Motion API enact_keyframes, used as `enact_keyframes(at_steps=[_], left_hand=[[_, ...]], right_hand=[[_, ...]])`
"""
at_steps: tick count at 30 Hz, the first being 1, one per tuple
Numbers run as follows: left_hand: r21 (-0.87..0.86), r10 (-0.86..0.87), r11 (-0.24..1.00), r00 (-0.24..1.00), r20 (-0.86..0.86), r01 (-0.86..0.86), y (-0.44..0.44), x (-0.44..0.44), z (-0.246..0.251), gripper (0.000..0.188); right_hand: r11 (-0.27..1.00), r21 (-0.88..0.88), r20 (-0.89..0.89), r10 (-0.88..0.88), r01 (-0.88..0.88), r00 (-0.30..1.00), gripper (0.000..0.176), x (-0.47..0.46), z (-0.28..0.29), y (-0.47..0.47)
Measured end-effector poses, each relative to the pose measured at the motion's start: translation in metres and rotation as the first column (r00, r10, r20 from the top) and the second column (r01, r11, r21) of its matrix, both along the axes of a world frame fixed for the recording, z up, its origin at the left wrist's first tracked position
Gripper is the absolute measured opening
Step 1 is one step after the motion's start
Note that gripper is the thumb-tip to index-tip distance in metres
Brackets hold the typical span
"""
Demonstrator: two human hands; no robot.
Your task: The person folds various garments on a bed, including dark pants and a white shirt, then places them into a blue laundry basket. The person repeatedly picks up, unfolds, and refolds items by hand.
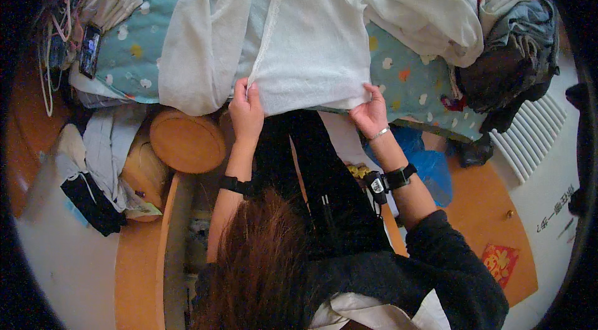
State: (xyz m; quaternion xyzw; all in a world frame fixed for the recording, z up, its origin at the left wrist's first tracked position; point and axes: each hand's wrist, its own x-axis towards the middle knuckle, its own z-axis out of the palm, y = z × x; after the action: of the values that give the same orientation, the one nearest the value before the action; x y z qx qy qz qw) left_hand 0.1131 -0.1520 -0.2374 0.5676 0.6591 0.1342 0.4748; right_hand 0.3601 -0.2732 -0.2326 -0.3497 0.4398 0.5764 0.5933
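A white, thin long-sleeved garment (pixel 317 31) with an open, lace-trimmed front edge is spread over a blue-green patterned bedcover (pixel 402 78). My left hand (pixel 247 108) pinches its lower hem at the corner by the lace trim. At the other end of that hem, my right hand (pixel 371 110) grips the corner between thumb and fingers. The hem is stretched between both hands at the bed's near edge. One sleeve hangs down at the left and the other reaches out to the right. The top of the garment runs out of view.
Hangers (pixel 60 26) and a smartphone (pixel 90 51) lie at the left of the bed. Piled clothes (pixel 509 50) occupy the right side. Below are a round wooden stool (pixel 187 141), draped clothes (pixel 105 143), a blue plastic bag (pixel 432 171) and a white radiator (pixel 530 138).
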Motion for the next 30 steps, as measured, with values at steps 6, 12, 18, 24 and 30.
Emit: enact_keyframes(at_steps=[6,12,18,24,30], left_hand=[[-0.035,-0.033,0.999,0.998,-0.045,0.031,0.003,-0.014,-0.015,0.026],[0.376,0.066,0.927,0.984,-0.165,0.001,0.031,-0.055,-0.012,0.033],[0.289,-0.111,0.925,0.902,-0.417,0.247,0.066,-0.099,-0.023,0.026],[-0.079,0.082,0.993,0.993,-0.085,-0.089,0.103,-0.16,-0.014,0.019],[0.121,0.15,0.985,0.961,-0.233,-0.125,0.217,-0.25,0.007,0.022]], right_hand=[[0.983,-0.185,0.116,0.027,-0.005,0.993,0.044,0.019,-0.005,-0.005],[0.519,-0.847,0.444,0.808,-0.113,0.387,0.039,0.016,0.009,0.01],[0.555,-0.318,0.749,0.644,-0.769,0.155,0.032,-0.024,-0.012,0.148],[0.666,-0.177,0.739,0.577,-0.724,0.349,0.03,-0.076,-0.045,0.289],[0.581,-0.069,0.704,0.604,-0.811,0.373,0.03,-0.054,-0.045,0.327]])
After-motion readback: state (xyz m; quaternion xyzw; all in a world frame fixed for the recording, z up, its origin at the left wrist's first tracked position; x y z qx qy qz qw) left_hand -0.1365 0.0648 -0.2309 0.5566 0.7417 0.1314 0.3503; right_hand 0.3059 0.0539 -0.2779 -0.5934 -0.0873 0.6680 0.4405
